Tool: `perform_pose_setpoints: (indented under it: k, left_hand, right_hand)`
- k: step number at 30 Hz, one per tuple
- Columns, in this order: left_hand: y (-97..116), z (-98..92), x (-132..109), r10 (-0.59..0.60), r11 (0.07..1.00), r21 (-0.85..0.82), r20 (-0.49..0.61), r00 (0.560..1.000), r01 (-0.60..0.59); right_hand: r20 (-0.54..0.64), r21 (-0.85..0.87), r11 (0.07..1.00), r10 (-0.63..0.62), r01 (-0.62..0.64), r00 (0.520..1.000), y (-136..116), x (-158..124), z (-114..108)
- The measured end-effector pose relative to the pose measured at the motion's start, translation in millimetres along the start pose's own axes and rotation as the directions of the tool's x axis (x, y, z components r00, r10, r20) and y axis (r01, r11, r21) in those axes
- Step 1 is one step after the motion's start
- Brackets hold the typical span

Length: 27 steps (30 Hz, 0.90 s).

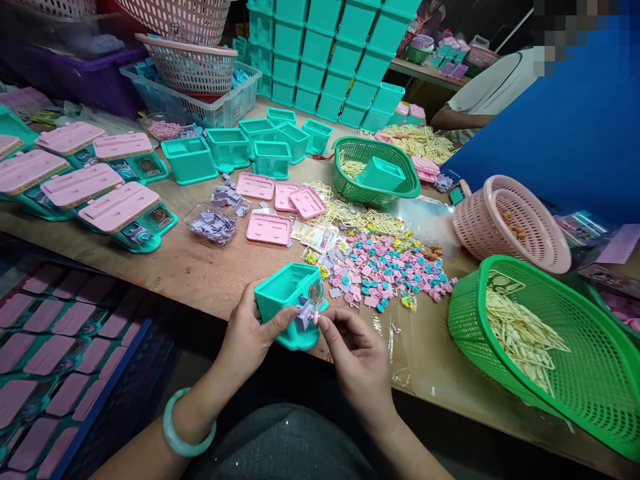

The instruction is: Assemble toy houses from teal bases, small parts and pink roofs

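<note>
Near the table's front edge, my left hand (253,333) grips a teal open-topped box (284,288), its thumb beside a small purple part (304,316) on the box's front. My right hand (357,353) pinches a small pink piece (315,317) against that purple part. A round picture sticker shows on the box, just above the purple part. Beyond the hands lies a pile of small pink, teal and purple pieces (390,267). Pink lids (269,229) and a clear tray of purple parts (213,225) rest farther left.
Teal boxes with pink lids (120,207) stand at left; open teal boxes (189,160) and tall teal stacks are behind. Green baskets (467,313) and a pink basket (470,227) hold parts at right. Lidded boxes fill a crate at lower left. Another person's arm (460,119) shows at back right.
</note>
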State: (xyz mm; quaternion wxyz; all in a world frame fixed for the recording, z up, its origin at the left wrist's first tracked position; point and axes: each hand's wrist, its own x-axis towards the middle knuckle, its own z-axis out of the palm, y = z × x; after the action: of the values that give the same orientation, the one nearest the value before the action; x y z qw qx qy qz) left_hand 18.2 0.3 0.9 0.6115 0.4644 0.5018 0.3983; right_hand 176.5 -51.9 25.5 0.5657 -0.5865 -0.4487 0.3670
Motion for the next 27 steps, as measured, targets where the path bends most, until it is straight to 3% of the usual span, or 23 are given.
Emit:
perform_pose_setpoints:
  k: [10, 14, 18, 20, 24, 27]
  left_hand:
    - [1.1, -0.3, -0.5, -0.002, 0.998, 0.056, 0.011, 1.0, 0.002]
    - [1.0, 0.5, -1.4, 0.012, 0.993, 0.114, -0.004, 1.0, -0.011]
    - [1.1, 1.7, -2.9, 0.013, 0.991, 0.137, -0.003, 1.0, -0.012]
    - [0.6, 2.3, -3.2, 0.017, 0.988, 0.153, -0.001, 1.0, -0.017]
    - [-0.8, 3.0, -3.5, 0.032, 0.984, 0.175, -0.006, 0.999, -0.031]
    - [-1.8, 2.9, -4.9, 0.05, 0.984, 0.172, 0.003, 0.999, -0.05]
  right_hand:
    - [0.08, -0.304, 0.923, -0.22, 0.235, 0.972, 1.2, -1.0, -4.9]
    - [0.059, -0.295, 0.93, -0.214, 0.221, 0.975, 1.4, -7.2, -5.2]
    - [0.07, -0.384, 0.852, -0.358, 0.357, 0.931, -1.8, -8.8, -4.7]
    - [0.073, -0.377, 0.862, -0.338, 0.339, 0.938, -2.7, -7.7, -5.7]
    - [0.107, -0.275, 0.949, -0.129, 0.154, 0.986, 0.3, -6.5, -8.8]
    - [0.095, -0.332, 0.895, -0.281, 0.296, 0.955, 4.5, -8.7, -7.8]
